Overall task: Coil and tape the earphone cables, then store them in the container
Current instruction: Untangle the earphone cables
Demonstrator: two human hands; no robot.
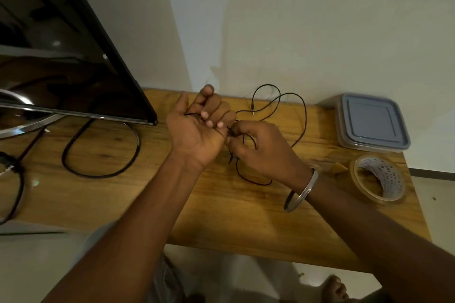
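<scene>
Home room: wooden table (221,216), television (61,44), plain wall (320,19).

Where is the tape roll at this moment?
Head view, right side: the tape roll sits on the table just nearer than the container, right of the right hand.

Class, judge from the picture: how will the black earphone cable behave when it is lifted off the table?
The earphone cable is probably floppy: it lies in loose, curling loops beyond the right hand. Being so thin, it looks light. Its free plug end may well swing or snag, since the loops cross.
</scene>
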